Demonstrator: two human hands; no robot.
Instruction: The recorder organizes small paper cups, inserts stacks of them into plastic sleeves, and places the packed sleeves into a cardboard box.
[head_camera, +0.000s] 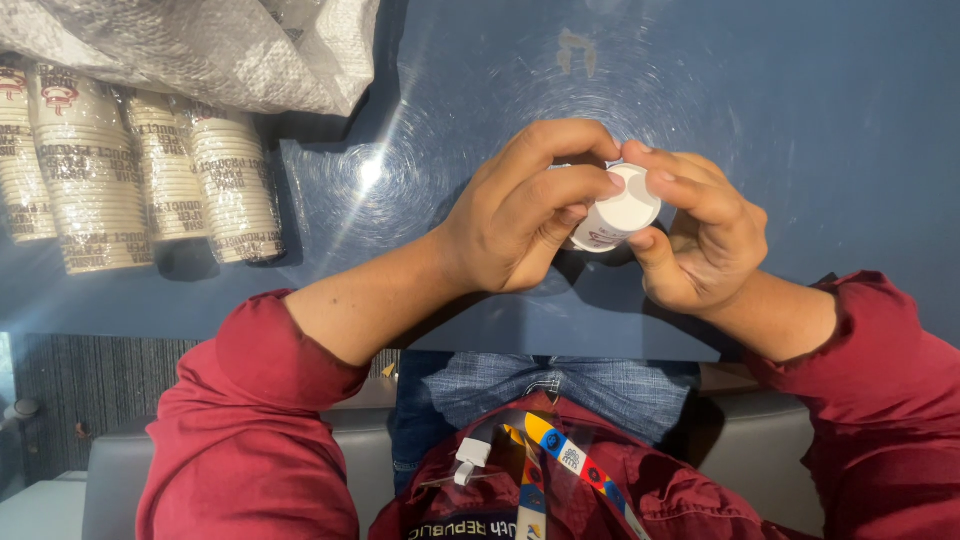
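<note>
Both hands grip one small white paper cup (622, 208) above the blue counter (830, 120): left hand (520, 215) wraps its side, right hand (700, 235) pinches the base. Steady, gentle finger pressure seems best, so the thin wall keeps its shape. Stacked cups (140, 180) lie well apart.

The dark blue surface (800, 90) lies bare to the far side and to the right of both hands — open room there, with only glare and faint ring marks on it. To the left, well apart from the left hand (520, 215), four sleeves of stacked paper cups (140, 180) lie side by side across the surface, and a crumpled clear plastic bag (220, 45) overlaps their far ends. Between the cups and the left forearm a bare strip of surface stays passable. On the near side the person's own body closes the edge.
</note>
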